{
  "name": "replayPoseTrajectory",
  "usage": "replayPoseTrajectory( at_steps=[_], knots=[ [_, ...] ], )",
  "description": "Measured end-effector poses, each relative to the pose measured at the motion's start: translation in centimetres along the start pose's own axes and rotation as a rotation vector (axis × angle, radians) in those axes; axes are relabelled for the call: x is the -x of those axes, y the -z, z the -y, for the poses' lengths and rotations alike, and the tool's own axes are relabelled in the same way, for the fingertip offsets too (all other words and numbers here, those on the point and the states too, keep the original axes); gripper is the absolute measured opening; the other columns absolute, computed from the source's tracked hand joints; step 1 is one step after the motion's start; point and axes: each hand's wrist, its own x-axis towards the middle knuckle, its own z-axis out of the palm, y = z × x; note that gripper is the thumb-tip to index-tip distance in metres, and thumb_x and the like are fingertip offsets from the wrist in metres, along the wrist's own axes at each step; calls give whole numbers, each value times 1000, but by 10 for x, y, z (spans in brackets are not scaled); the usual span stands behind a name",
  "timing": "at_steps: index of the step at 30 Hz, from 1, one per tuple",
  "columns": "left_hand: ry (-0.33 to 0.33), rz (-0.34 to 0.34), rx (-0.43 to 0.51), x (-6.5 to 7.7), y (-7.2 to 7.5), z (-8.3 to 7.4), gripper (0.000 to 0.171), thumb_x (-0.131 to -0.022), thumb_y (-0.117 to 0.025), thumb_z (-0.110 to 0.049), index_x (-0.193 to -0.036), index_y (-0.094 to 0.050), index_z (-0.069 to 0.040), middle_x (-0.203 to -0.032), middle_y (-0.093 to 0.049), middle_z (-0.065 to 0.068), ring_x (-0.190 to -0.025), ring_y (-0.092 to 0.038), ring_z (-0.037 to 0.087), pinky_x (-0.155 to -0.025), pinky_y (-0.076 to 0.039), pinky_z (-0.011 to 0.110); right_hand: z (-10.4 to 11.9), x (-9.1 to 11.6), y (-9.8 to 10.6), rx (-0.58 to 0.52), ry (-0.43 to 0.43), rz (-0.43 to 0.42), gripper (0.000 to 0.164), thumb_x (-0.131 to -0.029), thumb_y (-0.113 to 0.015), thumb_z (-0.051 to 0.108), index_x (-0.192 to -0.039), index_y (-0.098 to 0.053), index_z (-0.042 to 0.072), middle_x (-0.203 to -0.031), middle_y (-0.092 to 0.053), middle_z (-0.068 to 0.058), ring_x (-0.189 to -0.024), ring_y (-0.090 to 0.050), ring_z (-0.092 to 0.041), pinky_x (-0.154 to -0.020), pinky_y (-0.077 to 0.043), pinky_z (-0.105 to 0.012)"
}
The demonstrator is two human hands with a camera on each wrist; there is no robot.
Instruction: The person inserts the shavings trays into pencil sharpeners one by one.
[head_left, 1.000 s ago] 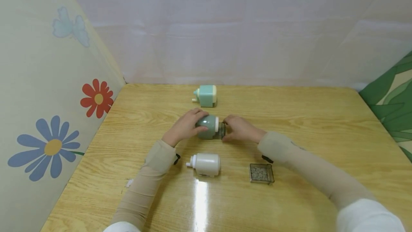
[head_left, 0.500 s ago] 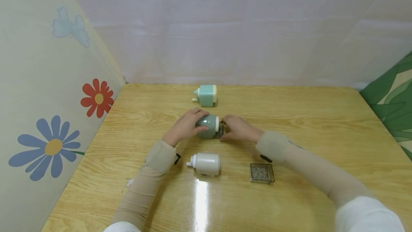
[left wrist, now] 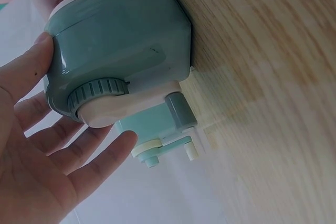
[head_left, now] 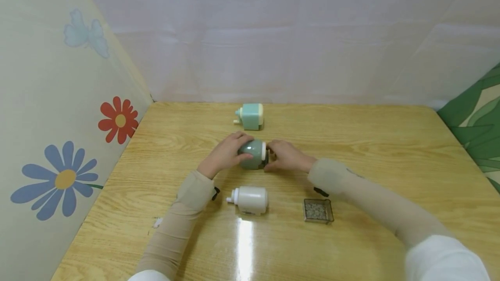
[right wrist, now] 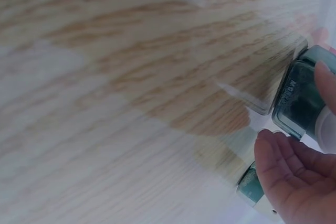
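A dark green crank pencil sharpener (head_left: pixel 253 150) lies in the middle of the table, its crank (left wrist: pixel 131 103) to the left. My left hand (head_left: pixel 222 156) grips its crank end, thumb on the near side and fingers on the far side. At its right end sits a see-through drawer (head_left: pixel 267 159), nearly flush with the white rim. My right hand (head_left: pixel 291 156) pinches this drawer between thumb and fingers. Nearer to me lies a cream-white pencil sharpener (head_left: pixel 251 199). Farther back is a mint-green pencil sharpener (head_left: pixel 250 116).
An open see-through drawer (head_left: pixel 318 220) holding grey shavings stands at the near right. A small white mark (head_left: pixel 158 222) is on the wooden table (head_left: pixel 371 142) by the left sleeve. A painted wall (head_left: pixel 39 99) borders the left side, and a pale cloth (head_left: pixel 273 34) hangs behind.
My right hand has moved left with the see-through drawer, which now sits deeper in the dark green sharpener. The left hand and the other things have stayed put.
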Motion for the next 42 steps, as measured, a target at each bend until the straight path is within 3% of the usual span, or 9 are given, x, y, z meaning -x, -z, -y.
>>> replayPoseTrajectory(
  at_steps=[26,35,42],
  knots=[
    [-5,-7,-5,0,-1,1,46,-85,-64,-26,-124,-52,-3,-118,-53,13,-102,-53,24,-85,-45,36,1,-6,-1,-77,-12,9,54,-70,-79,28,-110,-57,-2,-92,-60,-7,-82,-55,-19,-71,-47,-33],
    [-23,-25,-8,1,-1,1,46,-84,-66,-25,-122,-53,-2,-116,-54,13,-101,-53,24,-84,-45,36,-1,-10,-3,-135,-10,-9,49,-67,-82,24,-103,-58,0,-80,-56,-3,-71,-50,-16,-61,-44,-28],
    [-39,-30,-7,1,1,0,45,-84,-66,-24,-121,-54,-2,-113,-55,13,-98,-54,23,-82,-46,35,-5,-14,-6,-178,12,-15,53,-65,-83,23,-107,-58,1,-80,-57,-3,-70,-50,-15,-60,-42,-28]
  ],
)
